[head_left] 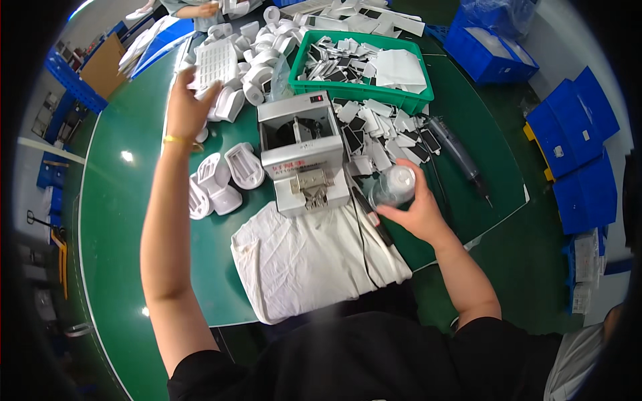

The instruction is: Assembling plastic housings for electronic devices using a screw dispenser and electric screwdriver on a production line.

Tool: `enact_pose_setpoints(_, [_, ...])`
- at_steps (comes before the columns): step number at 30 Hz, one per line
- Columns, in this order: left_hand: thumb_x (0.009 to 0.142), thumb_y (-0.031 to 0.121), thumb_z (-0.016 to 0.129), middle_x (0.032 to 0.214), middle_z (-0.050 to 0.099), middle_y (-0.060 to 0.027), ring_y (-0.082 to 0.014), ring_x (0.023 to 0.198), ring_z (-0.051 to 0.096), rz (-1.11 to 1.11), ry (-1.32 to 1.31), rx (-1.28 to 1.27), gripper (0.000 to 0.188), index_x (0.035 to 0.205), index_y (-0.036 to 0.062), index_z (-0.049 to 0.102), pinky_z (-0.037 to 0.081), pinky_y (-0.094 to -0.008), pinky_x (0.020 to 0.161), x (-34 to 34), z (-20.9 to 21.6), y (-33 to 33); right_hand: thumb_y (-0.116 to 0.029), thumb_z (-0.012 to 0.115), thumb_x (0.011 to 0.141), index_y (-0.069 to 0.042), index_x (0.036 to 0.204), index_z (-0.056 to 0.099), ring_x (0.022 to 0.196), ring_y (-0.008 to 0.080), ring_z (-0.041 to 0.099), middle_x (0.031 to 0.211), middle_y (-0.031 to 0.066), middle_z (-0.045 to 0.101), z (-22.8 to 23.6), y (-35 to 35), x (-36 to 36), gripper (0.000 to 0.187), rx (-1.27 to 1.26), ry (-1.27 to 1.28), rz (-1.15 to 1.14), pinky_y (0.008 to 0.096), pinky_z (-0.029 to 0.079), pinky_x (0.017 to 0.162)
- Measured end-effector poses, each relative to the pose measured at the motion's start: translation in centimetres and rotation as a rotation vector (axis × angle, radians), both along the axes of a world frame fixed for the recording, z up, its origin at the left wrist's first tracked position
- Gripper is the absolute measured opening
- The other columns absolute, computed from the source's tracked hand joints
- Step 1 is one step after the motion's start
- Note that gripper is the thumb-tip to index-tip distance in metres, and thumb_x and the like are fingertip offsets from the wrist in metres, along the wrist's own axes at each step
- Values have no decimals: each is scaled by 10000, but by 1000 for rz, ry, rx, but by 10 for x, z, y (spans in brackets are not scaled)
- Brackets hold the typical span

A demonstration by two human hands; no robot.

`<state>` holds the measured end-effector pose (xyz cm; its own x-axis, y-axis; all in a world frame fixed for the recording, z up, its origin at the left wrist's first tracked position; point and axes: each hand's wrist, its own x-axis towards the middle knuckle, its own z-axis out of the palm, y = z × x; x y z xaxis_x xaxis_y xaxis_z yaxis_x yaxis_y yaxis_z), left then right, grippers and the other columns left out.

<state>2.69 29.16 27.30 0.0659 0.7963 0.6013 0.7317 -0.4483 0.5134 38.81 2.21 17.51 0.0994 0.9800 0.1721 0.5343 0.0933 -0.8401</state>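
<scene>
My right hand is closed round a clear plastic container, held tilted beside the machine; its rounded end is pale. My left hand, arm stretched forward and slightly blurred, has thumb and index finger spread. Just beyond those fingers is a white gridded panel among white plastic housings; whether they touch it, I cannot tell. A silver metal machine with an open top and a red switch stands between my hands. Several white housings lie left of it. A folded white cloth is spread in front.
A green crate of small flat pieces stands behind, with loose black-and-white pieces before it. An electric screwdriver and a black-handled tool lie right. Across the table is another person's hand. Blue bins stand off right.
</scene>
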Motion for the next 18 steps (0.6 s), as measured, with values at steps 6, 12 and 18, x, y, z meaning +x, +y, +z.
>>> enact_pose_setpoints(6, [723,339,847,1243,605,-188,-385,1182,530,-324,314,93,644,1258,110,571,405,-426,1031,47,-14,-143,-120,863,710,-57,1391,370,1120,231,571,1248,111,555,35,5,70,844,327,353,-262,384,494,926])
enact_pose_setpoints(12, [696,289,865,1170,609,-183,-385,1167,547,-382,73,-330,463,998,48,611,492,-420,875,51,-40,-132,-205,853,735,-7,1426,325,1115,260,575,1228,149,570,15,39,232,893,293,-254,-671,382,456,969])
enact_pose_setpoints(18, [666,242,885,1097,614,-222,-412,1160,551,-345,93,-310,447,921,19,593,496,-422,844,46,-45,-137,-262,878,686,-16,1460,288,1196,308,562,1302,205,563,-22,42,244,1004,71,-121,-676,392,446,989])
